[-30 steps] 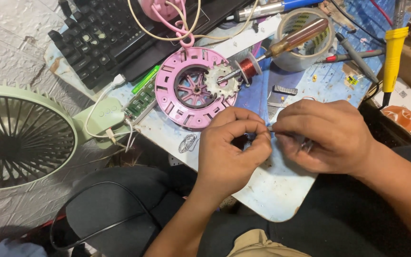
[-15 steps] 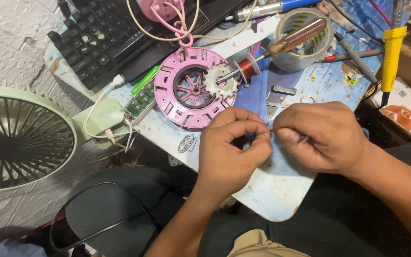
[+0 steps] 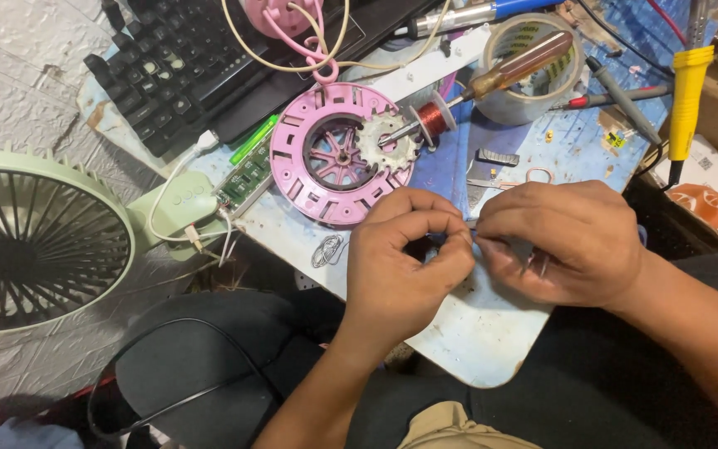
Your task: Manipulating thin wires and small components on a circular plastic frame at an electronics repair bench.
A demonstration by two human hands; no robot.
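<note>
Barely anything has shifted since the earlier frames: both hands sit in the same spot over the near edge of the table (image 3: 475,333), just a tiny re-pinch of the fingertips.

Only the head view to go on. Left hand (image 3: 405,266) has thumb and forefinger curled together, pinched on something tiny and dark right where it meets the right hand (image 3: 563,241). That hand's fingers are also closed down, tips pressed in at the same point. The piece between them looks like a thin bit of wire or a small metal part, but it's too small and too hidden to say which. A couple of thin metal legs poke out under the right hand's fingers.

Just beyond the hands lies a round pink plastic fan housing (image 3: 334,154), ribbed around the rim with spokes in the middle, and a pale toothed stator piece (image 3: 388,145) resting on it. A small spool of red copper wire (image 3: 432,120) sits beside that. A green circuit board (image 3: 244,179) with white wires lies to the left, running to a pale green fan (image 3: 35,241) with a slatted grille. Further back: a black keyboard (image 3: 159,66), a roll of tape (image 3: 533,75) with a brown-handled screwdriver (image 3: 517,62) lying across it, and a yellow-handled tool (image 3: 687,91) on the right.
</note>
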